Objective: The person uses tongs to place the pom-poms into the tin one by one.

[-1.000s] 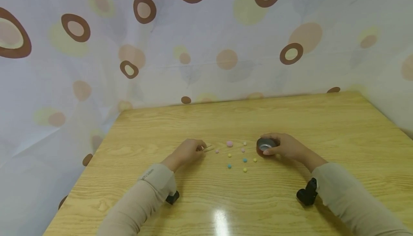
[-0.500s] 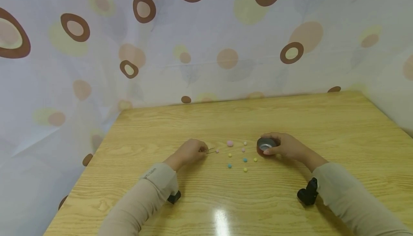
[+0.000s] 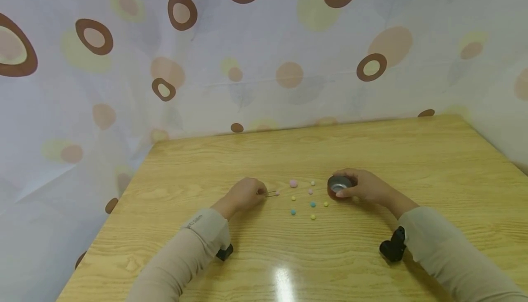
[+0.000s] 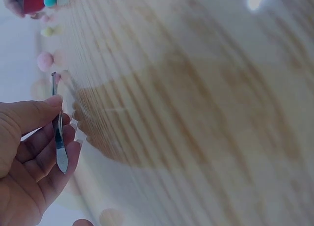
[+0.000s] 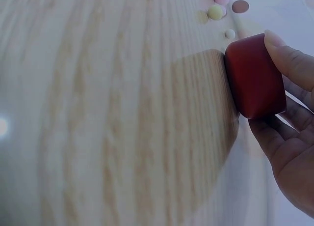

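My left hand (image 3: pixel 246 194) pinches metal tweezers (image 4: pixel 58 132) between thumb and fingers, tips pointing right. At those tips sits a small pink ball (image 3: pixel 277 193); whether they clasp it I cannot tell. With thumb and fingers around its side, my right hand (image 3: pixel 365 186) holds a small round cup (image 5: pixel 255 77), red outside and grey metal inside, upright on the table. Between the hands lie several small balls, among them a larger pink ball (image 3: pixel 293 183), a white ball (image 3: pixel 312 183), a blue ball (image 3: pixel 293 212) and a yellow ball (image 3: pixel 313 217).
The wooden table (image 3: pixel 206 160) runs back to a patterned cloth (image 3: pixel 264 54) hung behind it and at both sides. A black wrist camera (image 3: pixel 393 246) hangs under the right sleeve, and another black device (image 3: pixel 224 252) is under the left sleeve.
My left hand has moved slightly right, bringing the tweezer tips from left of the small pink ball up to it. The right hand and cup have stayed in place.
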The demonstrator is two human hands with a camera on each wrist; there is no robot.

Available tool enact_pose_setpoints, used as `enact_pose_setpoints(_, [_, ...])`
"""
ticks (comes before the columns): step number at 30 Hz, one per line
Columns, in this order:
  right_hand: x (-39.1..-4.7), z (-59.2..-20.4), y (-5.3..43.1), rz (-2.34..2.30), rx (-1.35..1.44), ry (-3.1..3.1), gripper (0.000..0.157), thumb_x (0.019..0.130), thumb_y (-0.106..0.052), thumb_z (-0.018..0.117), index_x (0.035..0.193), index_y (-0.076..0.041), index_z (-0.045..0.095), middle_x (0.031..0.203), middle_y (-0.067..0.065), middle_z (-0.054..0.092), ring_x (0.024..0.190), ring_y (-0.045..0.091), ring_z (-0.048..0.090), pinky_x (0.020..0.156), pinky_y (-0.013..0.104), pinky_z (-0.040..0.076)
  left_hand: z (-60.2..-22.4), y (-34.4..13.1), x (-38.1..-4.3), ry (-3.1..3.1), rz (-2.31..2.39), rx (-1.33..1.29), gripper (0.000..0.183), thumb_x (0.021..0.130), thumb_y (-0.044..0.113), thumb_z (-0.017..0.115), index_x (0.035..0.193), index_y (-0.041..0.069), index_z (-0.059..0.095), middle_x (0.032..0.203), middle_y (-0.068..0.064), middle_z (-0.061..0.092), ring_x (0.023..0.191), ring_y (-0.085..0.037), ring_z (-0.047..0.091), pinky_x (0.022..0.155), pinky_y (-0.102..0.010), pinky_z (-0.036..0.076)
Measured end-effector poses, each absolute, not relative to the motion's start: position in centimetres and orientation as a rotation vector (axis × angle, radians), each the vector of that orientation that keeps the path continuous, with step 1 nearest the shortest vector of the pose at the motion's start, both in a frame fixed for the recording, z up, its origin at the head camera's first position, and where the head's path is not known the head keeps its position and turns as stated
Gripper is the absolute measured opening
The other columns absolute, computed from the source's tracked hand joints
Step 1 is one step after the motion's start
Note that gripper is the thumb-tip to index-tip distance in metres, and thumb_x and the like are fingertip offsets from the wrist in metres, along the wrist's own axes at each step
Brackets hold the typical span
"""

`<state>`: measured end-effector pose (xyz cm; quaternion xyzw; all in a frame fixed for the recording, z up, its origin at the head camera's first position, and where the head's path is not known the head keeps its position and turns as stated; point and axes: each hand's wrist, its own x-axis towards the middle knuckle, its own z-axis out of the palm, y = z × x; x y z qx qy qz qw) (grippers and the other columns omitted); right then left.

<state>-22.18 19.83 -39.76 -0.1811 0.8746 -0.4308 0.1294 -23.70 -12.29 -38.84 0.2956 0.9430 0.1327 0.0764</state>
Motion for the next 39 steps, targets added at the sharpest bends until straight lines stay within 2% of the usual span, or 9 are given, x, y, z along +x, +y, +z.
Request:
enact_pose_setpoints(13, [-22.2, -39.9, 19.8, -1.254, -0.527, 2.543, 0.067, 0.073, -0.034, 0.067, 0.124, 0.001, 0.041, 0.115, 0.021, 0.048, 0.101, 0.031, 0.046, 0.082, 0.044, 0.038, -38.9, -12.1, -23.6, 2.849, 0.345, 0.918, 0.013, 0.081, 0.012, 0.059, 0.091, 0.008, 0.066, 0.090, -0.003, 0.063, 0.085, -0.017, 0.058, 0.074, -0.029, 0.046])
enact_pose_setpoints(23, [-22.2, -40.1, 19.9, -1.235, -0.504, 2.563, 0.068, 0.073, -0.035, 0.066, 0.126, -0.001, 0.041, 0.120, 0.022, 0.044, 0.107, 0.035, 0.043, 0.084, 0.046, 0.037, -38.6, -12.1, -23.2, 2.858, 0.359, 0.915, 0.014, 0.081, 0.010, 0.058, 0.093, 0.005, 0.065, 0.089, -0.005, 0.063, 0.083, -0.017, 0.058, 0.072, -0.028, 0.046])
enact_pose_setpoints(28, [-22.2, -39.8, 19.8, -1.233, -0.485, 2.559, 0.066, 0.074, -0.033, 0.065, 0.126, -0.001, 0.041, 0.122, 0.023, 0.043, 0.109, 0.036, 0.040, 0.085, 0.047, 0.035, -38.1, -12.1, -23.0, 2.842, 0.402, 0.868, 0.016, 0.083, 0.012, 0.057, 0.095, 0.005, 0.064, 0.091, -0.005, 0.062, 0.086, -0.018, 0.056, 0.076, -0.030, 0.045])
enact_pose_setpoints(39, [-22.0, -39.7, 19.8, -1.240, -0.482, 2.552, 0.067, 0.074, -0.033, 0.066, 0.126, 0.000, 0.041, 0.121, 0.024, 0.043, 0.108, 0.036, 0.042, 0.084, 0.046, 0.037, -37.8, -11.4, -23.0, 2.881, 0.409, 0.942, 0.011, 0.082, 0.010, 0.058, 0.090, 0.007, 0.065, 0.087, -0.003, 0.063, 0.081, -0.015, 0.057, 0.073, -0.027, 0.046])
